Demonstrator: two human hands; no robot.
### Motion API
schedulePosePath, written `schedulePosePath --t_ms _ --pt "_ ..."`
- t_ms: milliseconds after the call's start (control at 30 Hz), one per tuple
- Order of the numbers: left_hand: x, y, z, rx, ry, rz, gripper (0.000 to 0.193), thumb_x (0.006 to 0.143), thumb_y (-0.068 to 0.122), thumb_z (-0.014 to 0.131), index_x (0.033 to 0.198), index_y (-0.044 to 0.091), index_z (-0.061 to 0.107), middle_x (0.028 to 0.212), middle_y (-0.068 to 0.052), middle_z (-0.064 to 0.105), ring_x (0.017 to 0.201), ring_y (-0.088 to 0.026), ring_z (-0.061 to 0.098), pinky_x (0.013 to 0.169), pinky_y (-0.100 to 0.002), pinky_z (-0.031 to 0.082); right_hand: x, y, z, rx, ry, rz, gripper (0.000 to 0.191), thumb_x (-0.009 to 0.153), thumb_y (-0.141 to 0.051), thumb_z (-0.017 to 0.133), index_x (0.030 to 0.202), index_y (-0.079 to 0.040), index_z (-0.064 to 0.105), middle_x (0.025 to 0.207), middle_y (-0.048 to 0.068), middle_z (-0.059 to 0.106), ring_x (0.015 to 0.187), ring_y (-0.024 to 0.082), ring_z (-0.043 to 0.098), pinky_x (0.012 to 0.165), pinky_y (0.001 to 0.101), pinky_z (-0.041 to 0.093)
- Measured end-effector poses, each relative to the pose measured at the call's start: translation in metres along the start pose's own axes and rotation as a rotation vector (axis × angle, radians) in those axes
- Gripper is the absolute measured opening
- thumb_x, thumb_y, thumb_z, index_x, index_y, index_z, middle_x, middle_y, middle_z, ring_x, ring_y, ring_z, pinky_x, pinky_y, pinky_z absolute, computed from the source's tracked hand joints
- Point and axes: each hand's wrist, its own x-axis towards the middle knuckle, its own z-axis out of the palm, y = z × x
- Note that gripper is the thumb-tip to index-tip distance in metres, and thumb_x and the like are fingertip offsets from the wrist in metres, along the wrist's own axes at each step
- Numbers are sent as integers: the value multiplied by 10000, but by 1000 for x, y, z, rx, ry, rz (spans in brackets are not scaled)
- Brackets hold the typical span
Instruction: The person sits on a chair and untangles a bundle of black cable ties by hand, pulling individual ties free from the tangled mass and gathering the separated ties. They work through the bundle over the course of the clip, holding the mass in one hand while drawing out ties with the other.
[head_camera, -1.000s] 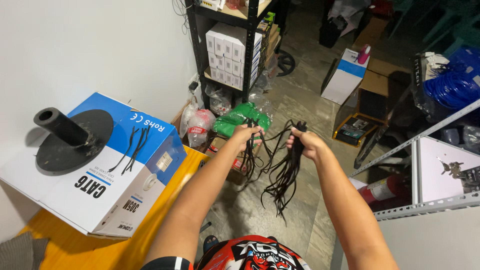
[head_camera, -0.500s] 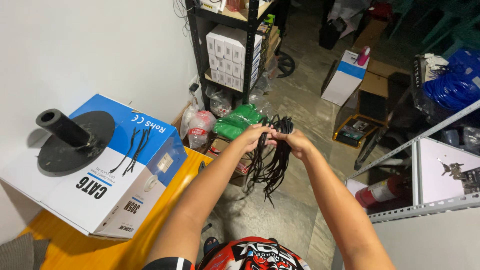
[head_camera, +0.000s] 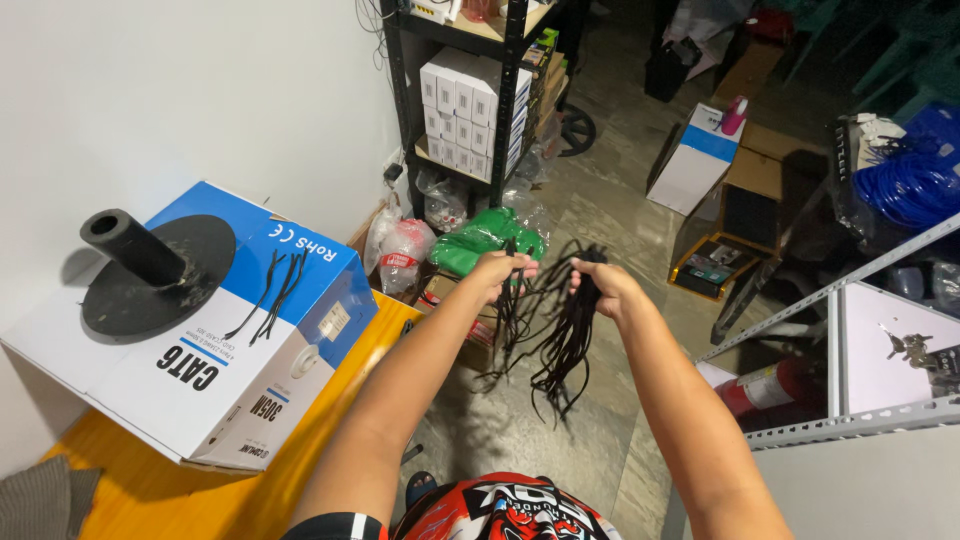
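Observation:
Both my arms reach out over the floor. My right hand grips a thick bunch of black cable ties that hangs down from it. My left hand pinches a few black ties drawn out of that bunch, a short gap left of the right hand. Several more black ties lie on top of the blue and white cable box at my left.
A black spool stand rests on the cable box, which sits on an orange table. A black shelf with white boxes stands ahead, bagged items below it. A metal rack and a fire extinguisher are on the right.
My hands came together at the bunch half a second ago. They have now drawn apart again, the left one pulling a few ties away.

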Motion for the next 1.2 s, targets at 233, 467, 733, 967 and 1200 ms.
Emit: schedulePosePath --t_ms 233,467,733,967,1200 --pt "3 2 7 -120 -92 -16 254 1003 162 552 1210 36 627 1223 -129 725 1076 -217 727 775 -388 618 -2 0 -5 42 -30 -31 181 935 -200 767 889 -103 622 705 -12 571 597 126 528 581 302 487" --pt "18 -12 23 -69 -361 85 188 1040 161 621 1192 56 655 1106 -85 693 945 -189 672 782 -360 570 -8 6 11 -102 -242 -109 226 926 -312 716 999 -99 713 845 18 656 710 152 640 693 330 553" --pt "5 -3 19 -74 -351 7 326 962 189 672 1266 77 643 1200 -74 681 1102 -246 677 776 -410 584 -2 7 10 -181 -209 -119 224 970 -234 647 1066 -32 657 922 73 700 790 200 711 741 383 630" --pt "7 -5 11 -106 -331 1 409 915 148 732 1306 63 645 1094 -127 702 996 -281 706 829 -457 622 -8 4 13 -227 -117 -82 228 973 -183 622 1045 30 660 906 115 744 764 216 726 711 378 627" --pt "3 2 -10 100 68 12 256 868 219 813 1034 55 708 938 -52 704 795 -234 675 696 -405 610 -2 -1 -2 -59 0 -102 160 938 -160 759 895 -73 632 708 0 606 579 128 542 578 331 509"
